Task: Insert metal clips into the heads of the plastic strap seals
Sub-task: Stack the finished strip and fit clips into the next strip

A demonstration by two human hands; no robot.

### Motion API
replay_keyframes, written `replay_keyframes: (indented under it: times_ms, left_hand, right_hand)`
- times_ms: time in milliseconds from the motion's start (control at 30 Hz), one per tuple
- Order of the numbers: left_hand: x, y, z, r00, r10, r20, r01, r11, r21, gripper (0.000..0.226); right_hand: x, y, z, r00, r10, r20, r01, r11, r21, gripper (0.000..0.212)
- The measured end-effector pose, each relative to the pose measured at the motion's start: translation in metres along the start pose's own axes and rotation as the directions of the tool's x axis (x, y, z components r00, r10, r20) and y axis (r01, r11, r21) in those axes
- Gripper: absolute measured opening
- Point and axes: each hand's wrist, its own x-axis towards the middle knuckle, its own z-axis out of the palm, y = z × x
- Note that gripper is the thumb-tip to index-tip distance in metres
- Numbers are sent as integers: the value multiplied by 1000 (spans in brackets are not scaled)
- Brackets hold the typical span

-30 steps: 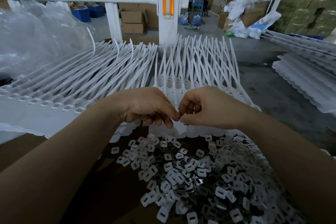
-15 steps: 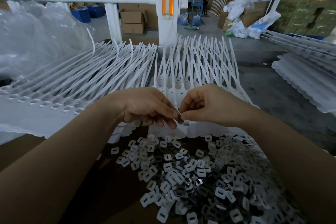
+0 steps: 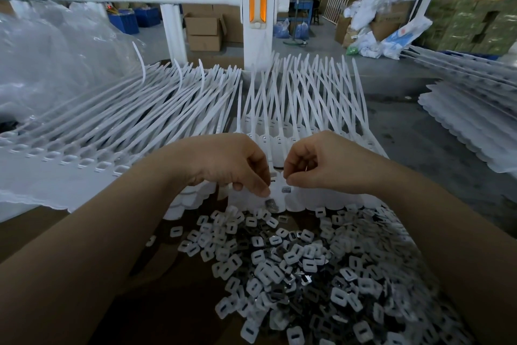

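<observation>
While both hands hover over the near row of strap seals [image 3: 275, 148], the left hand [image 3: 226, 162] has its fingers curled and pinches a small metal clip [image 3: 272, 202] at its fingertips, at about 5 o'clock from its knuckles. At 3 o'clock from it, the right hand [image 3: 321, 165] also has curled fingers; whether they hold anything, I cannot tell. Another clip [image 3: 286, 190] sits in a seal head just below the gap between them. A pile of loose clips [image 3: 293, 269] lies on the counter [image 3: 42, 235] at 6 o'clock.
</observation>
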Motion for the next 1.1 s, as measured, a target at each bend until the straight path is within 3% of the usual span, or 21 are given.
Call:
replay_keyframes:
  times_ms: [233, 500, 600, 800, 933, 1100]
  left_hand:
    - [-1, 14, 18, 997, 33, -72, -8, 945, 328, 24]
    - [-3, 21, 22, 998, 63, -11, -53, 908, 415, 16]
    - [-3, 17, 18, 996, 75, 43, -85, 940, 330, 17]
    - [-4, 8, 4, 992, 56, 113, -50, 997, -57, 17]
    - [-3, 1, -3, 993, 41, 110, -1, 941, -338, 12]
    - [-3, -2, -3, 989, 20, 145, 53, 875, -481, 10]
  right_hand:
    - [0, -1, 1, 1000, -26, 3, 27, 999, -21, 11]
    - [-1, 1, 1, 999, -33, 8, 33, 999, -22, 9]
    - [-1, 1, 0, 999, -43, 11, 43, 999, 5, 11]
    - [-4, -1, -3, 994, -79, 77, 68, 989, 128, 13]
    - [-5, -3, -3, 988, -137, 77, 120, 974, 192, 22]
    - [-5, -8, -2, 980, -200, -21, 199, 951, 236, 24]
